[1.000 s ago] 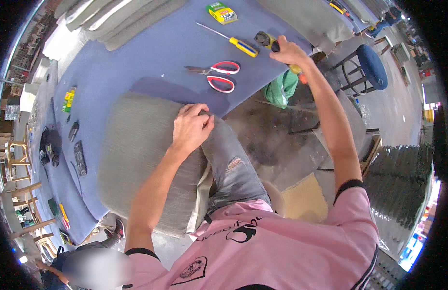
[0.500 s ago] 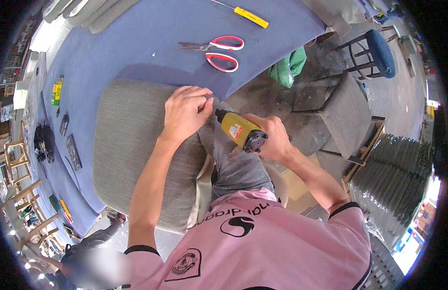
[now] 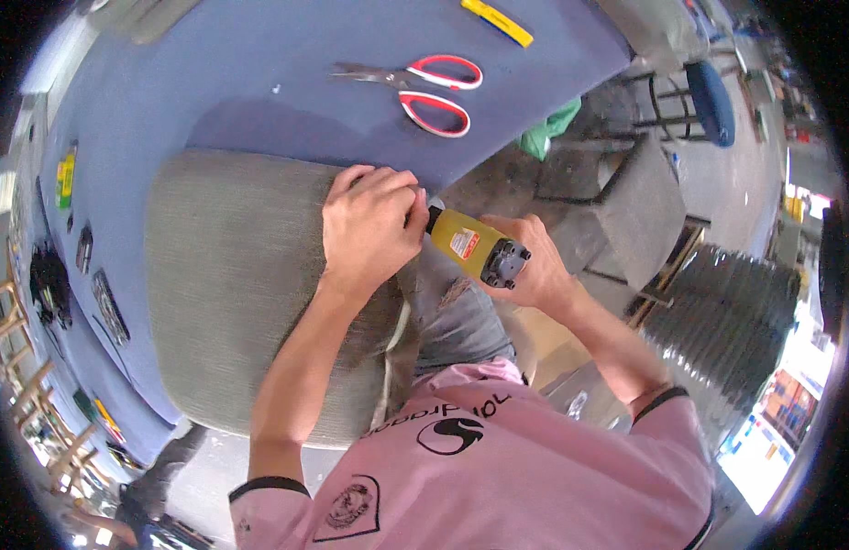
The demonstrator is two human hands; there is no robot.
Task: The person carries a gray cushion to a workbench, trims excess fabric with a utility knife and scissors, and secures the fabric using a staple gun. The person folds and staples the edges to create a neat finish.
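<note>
A grey upholstered seat cushion (image 3: 232, 284) lies on the blue-covered table, its right edge toward my lap. My left hand (image 3: 371, 229) is closed over the cushion's far right corner, with bent fingers and the thumb pressing the fabric at the edge. In my right hand (image 3: 537, 268) is a yellow and black staple gun (image 3: 459, 242). Its black nose points at that same edge, right beside my left thumb; whether it touches is hidden. A loose fabric flap (image 3: 402, 353) hangs along the cushion's near right side.
Red-and-white scissors (image 3: 403, 82) and a yellow-handled tool (image 3: 500, 23) lie on the table (image 3: 296, 46) beyond the cushion. At left is a yellow-green packet (image 3: 65, 180). Rightward stand a grey chair (image 3: 640, 220), a blue stool (image 3: 711, 103) and a stack of dark sheets (image 3: 718, 316).
The view has shifted, so the table's things sit differently in the picture. The staple gun's nose stays at the cushion edge, and both hands keep their hold.
</note>
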